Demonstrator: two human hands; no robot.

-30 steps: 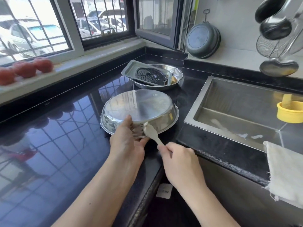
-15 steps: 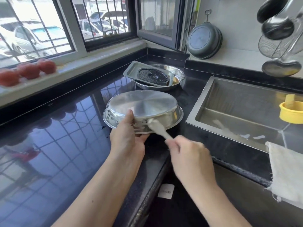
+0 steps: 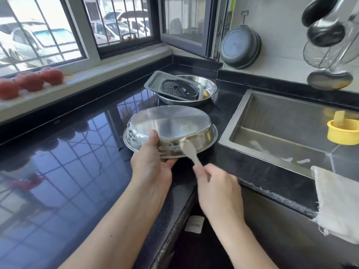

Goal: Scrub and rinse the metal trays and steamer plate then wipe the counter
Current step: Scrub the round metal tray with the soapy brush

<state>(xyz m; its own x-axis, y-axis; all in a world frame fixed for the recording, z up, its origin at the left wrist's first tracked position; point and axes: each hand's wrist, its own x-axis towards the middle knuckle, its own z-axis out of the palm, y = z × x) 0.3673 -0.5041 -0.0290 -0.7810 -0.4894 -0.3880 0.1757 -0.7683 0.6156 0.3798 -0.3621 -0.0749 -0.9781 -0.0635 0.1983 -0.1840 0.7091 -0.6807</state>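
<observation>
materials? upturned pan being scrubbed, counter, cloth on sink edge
Upturned pan: polished metal, likely stainless steel; mirror glare, soapy side wall.
Counter: glossy black stone, seemingly granite; reflects the window bars, speckled edge.
Cloth: off-white woven fabric, matte; frayed threads.

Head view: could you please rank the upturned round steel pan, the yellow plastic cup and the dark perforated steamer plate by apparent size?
1. Upturned round steel pan, nearest.
2. Dark perforated steamer plate, farther off.
3. Yellow plastic cup, cut by the frame edge; two and three look close.

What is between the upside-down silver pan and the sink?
Only bare black counter lies between the upside-down pan and the sink; the head view shows nothing standing there.
</observation>
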